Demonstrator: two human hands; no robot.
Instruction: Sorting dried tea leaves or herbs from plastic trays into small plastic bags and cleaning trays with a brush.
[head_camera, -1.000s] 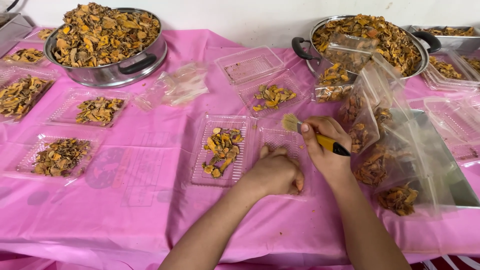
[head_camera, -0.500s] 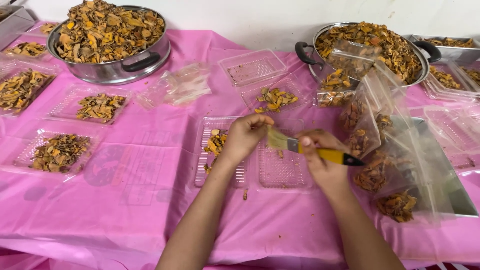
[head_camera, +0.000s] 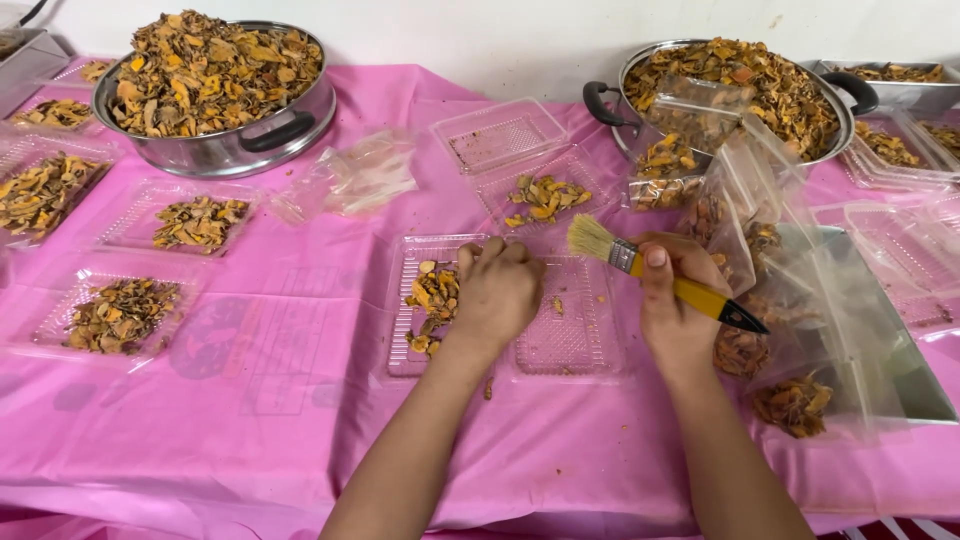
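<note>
Pink tablecloth (head_camera: 260, 400) (white wall (head_camera: 480, 30) behind) bears trays (head_camera: 560, 350).

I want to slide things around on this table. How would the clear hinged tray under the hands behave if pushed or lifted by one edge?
The clear hinged tray looks thin, so it would probably flex and fold at its hinge. It seems light, holding only a few dried orange slices, and would likely slide easily on the pink tablecloth. Lifted carelessly, the slices could spill.

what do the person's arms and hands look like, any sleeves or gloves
Both forearms are bare up to the bottom edge of the picture: no sleeves show. The left hand and right hand wear no gloves, and no rings, watch or bracelets can be seen. The right thumbnail is short and unpainted.
</note>
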